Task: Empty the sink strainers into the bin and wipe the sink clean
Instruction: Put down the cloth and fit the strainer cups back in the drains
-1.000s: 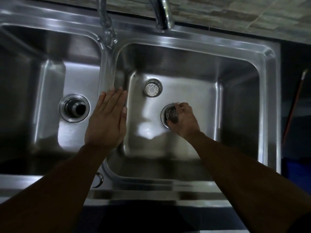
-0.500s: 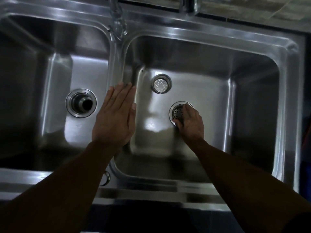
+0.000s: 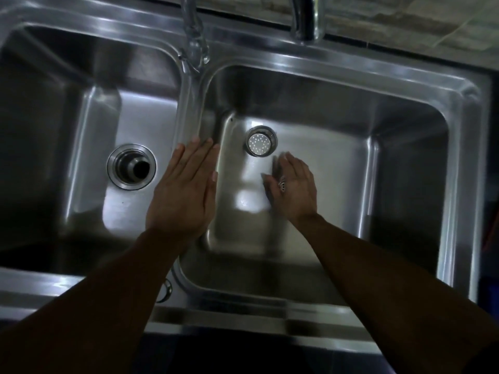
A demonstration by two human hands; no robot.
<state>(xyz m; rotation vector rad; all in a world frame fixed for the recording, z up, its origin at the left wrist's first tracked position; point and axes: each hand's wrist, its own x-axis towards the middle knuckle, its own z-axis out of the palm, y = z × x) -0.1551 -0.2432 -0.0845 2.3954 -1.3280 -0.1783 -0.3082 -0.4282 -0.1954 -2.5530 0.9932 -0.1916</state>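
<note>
Within right basin | strainer lies just beyond right hand

The bare left forearm and right forearm reach up from the lower corners of the frame. The left hand, at centre, lies flat, palm down, fingers straight and together. The right hand, just right of centre, is blurred, back upward, thumb spread left. Its grip cannot be told.
</note>
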